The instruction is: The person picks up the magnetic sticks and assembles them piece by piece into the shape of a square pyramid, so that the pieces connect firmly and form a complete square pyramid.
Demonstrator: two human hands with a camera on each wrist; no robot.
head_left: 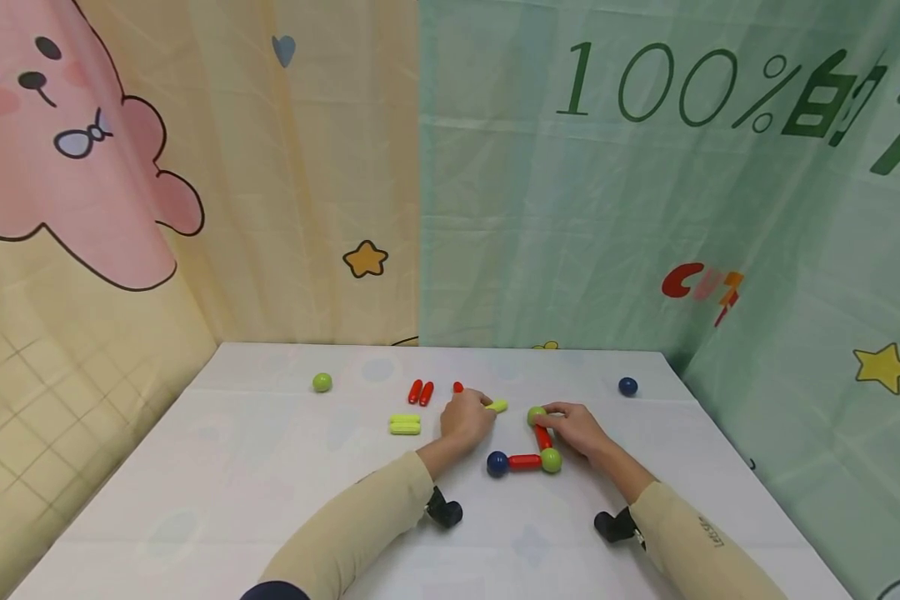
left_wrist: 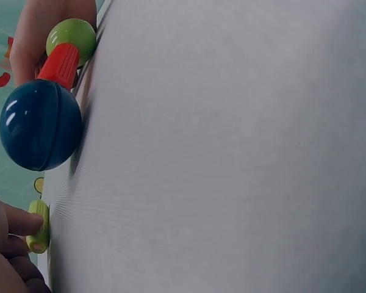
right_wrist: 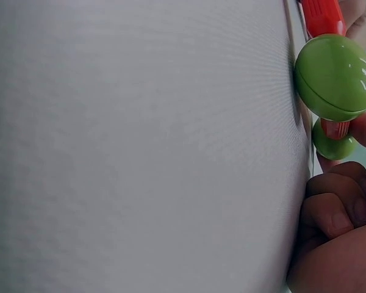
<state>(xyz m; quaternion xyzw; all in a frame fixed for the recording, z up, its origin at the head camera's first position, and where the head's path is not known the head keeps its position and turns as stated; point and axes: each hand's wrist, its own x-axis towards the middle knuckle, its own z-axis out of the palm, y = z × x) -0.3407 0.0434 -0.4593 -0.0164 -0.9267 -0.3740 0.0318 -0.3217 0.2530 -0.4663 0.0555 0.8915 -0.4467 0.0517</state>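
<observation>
My left hand (head_left: 467, 419) pinches a yellow-green rod (head_left: 498, 406) close to the tabletop; the left wrist view shows its thumb on the rod (left_wrist: 39, 227). With thumb and fingers my right hand (head_left: 579, 427) holds the far green ball (head_left: 536, 414) of a joined piece. From that ball a red rod (head_left: 543, 437) leads to a second green ball (head_left: 551, 460), large in the right wrist view. Another red rod (head_left: 525, 462) joins this one to a blue ball (head_left: 497, 464), making an L shape. The joined piece lies apart from the left hand's rod.
Two red rods (head_left: 421, 392) and yellow-green rods (head_left: 405, 425) lie left of my left hand. Behind that hand, one red rod (head_left: 458, 387) is partly hidden. A loose green ball (head_left: 322, 382) sits far left, a blue ball (head_left: 627, 386) far right on the white table (head_left: 195, 500).
</observation>
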